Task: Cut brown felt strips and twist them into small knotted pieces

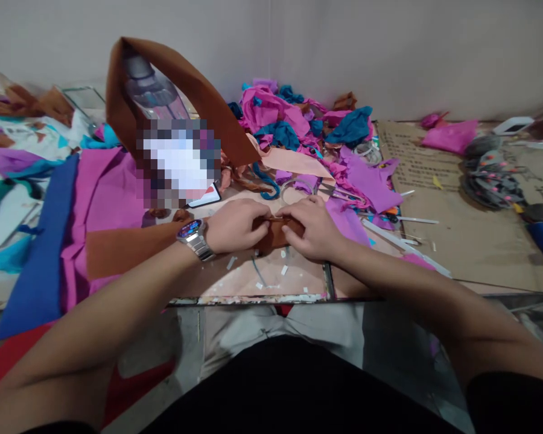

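Both my hands meet over the table near its front edge, on a small folded piece of brown cloth (274,236). My left hand (238,224) pinches its left side, a metal-banded watch (197,239) on the wrist. The fingers of my right hand (315,226) are closed on its right side. The cloth's upper edge looks folded over between my thumbs; the fingers hide part of it. A flat brown strip (127,248) lies left of my left wrist. Beyond my right hand rest scissors (341,191) and a clear ring-shaped roll (294,191).
A long brown strip (194,90) loops over a plastic bottle (156,95), behind a blurred bright screen (181,160). Crumpled pink and teal scraps (276,111) pile at the back. Pink (113,187) and blue cloth (40,253) lie left. Cardboard (434,211) covers the right.
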Motion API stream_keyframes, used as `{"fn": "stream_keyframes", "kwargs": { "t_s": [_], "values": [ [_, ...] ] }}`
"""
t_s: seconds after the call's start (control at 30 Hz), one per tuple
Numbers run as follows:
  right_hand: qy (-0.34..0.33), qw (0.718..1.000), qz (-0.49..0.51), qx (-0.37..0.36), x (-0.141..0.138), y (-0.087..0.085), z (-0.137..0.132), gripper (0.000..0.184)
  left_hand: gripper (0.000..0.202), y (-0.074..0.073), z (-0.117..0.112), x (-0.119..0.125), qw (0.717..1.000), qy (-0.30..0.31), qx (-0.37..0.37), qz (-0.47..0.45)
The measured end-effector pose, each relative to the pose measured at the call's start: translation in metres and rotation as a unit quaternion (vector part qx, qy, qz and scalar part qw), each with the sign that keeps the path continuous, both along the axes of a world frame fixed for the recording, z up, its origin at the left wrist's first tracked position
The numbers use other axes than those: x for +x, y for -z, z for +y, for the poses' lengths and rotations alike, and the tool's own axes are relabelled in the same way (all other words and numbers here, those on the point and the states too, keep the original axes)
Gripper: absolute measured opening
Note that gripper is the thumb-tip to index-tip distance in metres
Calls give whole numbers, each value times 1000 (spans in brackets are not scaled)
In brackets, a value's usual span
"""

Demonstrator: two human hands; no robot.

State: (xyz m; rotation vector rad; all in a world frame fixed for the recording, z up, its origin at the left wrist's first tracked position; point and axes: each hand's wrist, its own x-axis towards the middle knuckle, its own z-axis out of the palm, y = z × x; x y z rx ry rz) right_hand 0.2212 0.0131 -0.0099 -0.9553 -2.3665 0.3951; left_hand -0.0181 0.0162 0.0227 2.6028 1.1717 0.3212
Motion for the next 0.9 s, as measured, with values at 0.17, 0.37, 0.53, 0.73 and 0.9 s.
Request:
{"fn": "stream_keyframes", "kwargs": {
  "t_s": [0.17, 0.37, 0.53, 0.73, 0.9],
  "values": [
    [0, 1000, -3, 7, -4, 1, 0, 13, 26, 5, -6, 0, 1000, 12, -2, -18],
    [-15, 1000, 10, 14, -5, 0, -1, 12, 31, 7, -10, 2, 999, 7, -20, -28],
    [-13, 1000, -8, 9, -6, 0, -2, 17, 27, 3, -9, 0, 993, -4, -89, -78],
    [-15, 999, -5, 37, -7, 0, -3, 15, 28, -2, -2, -7, 972, 11, -206, -109],
    [-27, 997, -5, 72, -8, -1, -3, 14, 31, -8, 2, -12, 978, 13, -194, -80]
  ]
}}
